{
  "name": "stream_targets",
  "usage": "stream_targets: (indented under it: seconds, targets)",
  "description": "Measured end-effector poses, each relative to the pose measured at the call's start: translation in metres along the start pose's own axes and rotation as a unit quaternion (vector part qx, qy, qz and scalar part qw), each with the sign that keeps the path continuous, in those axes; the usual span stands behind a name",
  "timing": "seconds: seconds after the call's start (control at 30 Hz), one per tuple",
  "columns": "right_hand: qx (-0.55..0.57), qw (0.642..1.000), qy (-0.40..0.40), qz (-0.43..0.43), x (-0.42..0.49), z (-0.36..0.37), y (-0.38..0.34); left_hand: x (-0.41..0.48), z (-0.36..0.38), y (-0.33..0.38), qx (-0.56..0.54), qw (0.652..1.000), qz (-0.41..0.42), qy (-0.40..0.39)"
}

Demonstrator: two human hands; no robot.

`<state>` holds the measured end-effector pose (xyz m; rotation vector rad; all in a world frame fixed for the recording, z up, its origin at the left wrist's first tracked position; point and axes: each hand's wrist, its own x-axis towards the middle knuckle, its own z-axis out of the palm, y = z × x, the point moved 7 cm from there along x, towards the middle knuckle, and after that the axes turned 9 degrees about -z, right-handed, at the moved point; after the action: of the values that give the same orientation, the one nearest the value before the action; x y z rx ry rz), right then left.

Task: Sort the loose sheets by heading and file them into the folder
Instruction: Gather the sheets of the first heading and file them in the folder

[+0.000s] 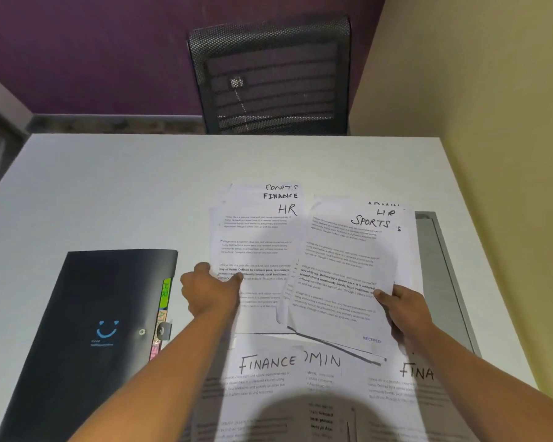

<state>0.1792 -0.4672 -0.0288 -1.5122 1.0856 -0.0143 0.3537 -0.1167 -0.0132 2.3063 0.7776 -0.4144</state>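
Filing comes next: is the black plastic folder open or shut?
Shut: the black plastic folder lies flat, cover down, only coloured tab edges peeking out.

Bare forearms (160,371), bare left hand (209,291) and right hand (406,311)

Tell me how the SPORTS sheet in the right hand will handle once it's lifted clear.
Probably floppy: the SPORTS sheet visibly bows where the right hand pinches one edge, so its far end will likely droop. Likely very light and apt to slide, since it is thin paper over other loose sheets.
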Motion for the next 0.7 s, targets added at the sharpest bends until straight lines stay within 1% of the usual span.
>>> stream_targets:
  seconds: [0.03, 0.1, 0.17, 0.2, 0.27, 0.33, 0.43, 0.5, 0.63, 0.7]
  targets:
    - [0.009, 1.0, -0.002, 0.0, 0.001, 0.001, 0.002, -0.002, 0.0, 0.003, 0.008, 1.0, 0.003, 0.002]
    - [0.024, 1.0, -0.007, 0.003, 0.002, 0.003, 0.004, -0.002, 0.009, 0.006, -0.012, 0.999, -0.009, -0.036]
    - [0.025, 1.0, -0.007, 0.001, 0.002, 0.002, 0.002, 0.003, 0.02, 0.005, -0.079, 0.993, -0.03, -0.088]
    - [0.02, 1.0, -0.007, -0.001, 0.001, 0.002, 0.001, 0.003, 0.023, 0.007, -0.117, 0.987, -0.033, -0.102]
    - [0.029, 1.0, -0.011, -0.004, -0.002, 0.004, -0.003, 0.003, 0.02, 0.013, -0.179, 0.979, -0.019, -0.098]
    - [0.038, 0.999, -0.01, -0.005, -0.004, 0.005, -0.005, 0.004, 0.015, 0.02, -0.209, 0.974, 0.002, -0.086]
    - [0.043, 0.999, -0.003, -0.003, -0.004, 0.004, -0.005, 0.006, 0.007, 0.027, -0.186, 0.979, 0.033, -0.074]
    - [0.049, 0.999, -0.008, -0.001, -0.006, 0.005, -0.005, 0.007, 0.005, 0.029, -0.174, 0.98, 0.045, -0.081]
    - [0.061, 0.998, -0.014, -0.001, -0.01, 0.008, -0.008, 0.01, 0.002, 0.029, -0.172, 0.98, 0.046, -0.093]
    - [0.06, 0.998, -0.007, -0.002, -0.012, 0.008, -0.01, 0.013, 0.001, 0.03, -0.176, 0.979, 0.057, -0.082]
